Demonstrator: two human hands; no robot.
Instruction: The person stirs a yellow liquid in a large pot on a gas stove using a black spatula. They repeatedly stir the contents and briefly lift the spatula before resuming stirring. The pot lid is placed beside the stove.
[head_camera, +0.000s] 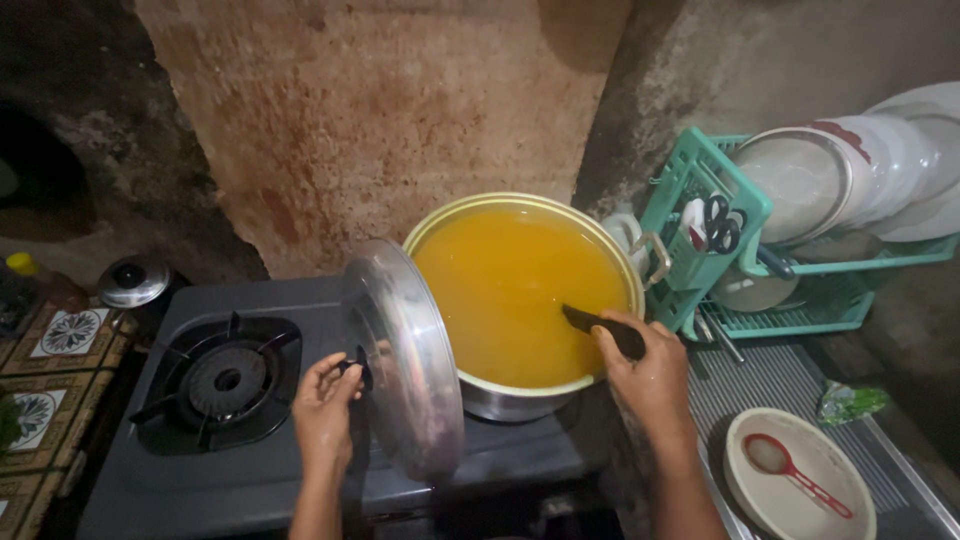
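- On the right burner of a dark grey gas stove (150, 480) stands a wide metal pot (525, 395), filled nearly to its yellowish rim with opaque, smooth orange-yellow broth (510, 290).
- The left hand (322, 410) has its fingers closed on the small black knob of a shiny round metal lid (405, 350), held on edge just left of the pot, its dome catching reflections.
- The right hand (650, 375) is clamped round the black handle of a utensil (600, 327) that dips into the liquid at the pot's near right side; its working end is hidden below the surface.
- To the far right, a teal plastic rack (800, 300) holds white plates (880, 170) and black-handled scissors (720, 225).
- Near right, a cream bowl (840, 460) with a red spoon (795, 470) lies on ribbed metal; a crumpled green packet (850, 402) lies just beyond it.
- Far left, a small steel lid (132, 282) sits near patterned tiles (65, 335).
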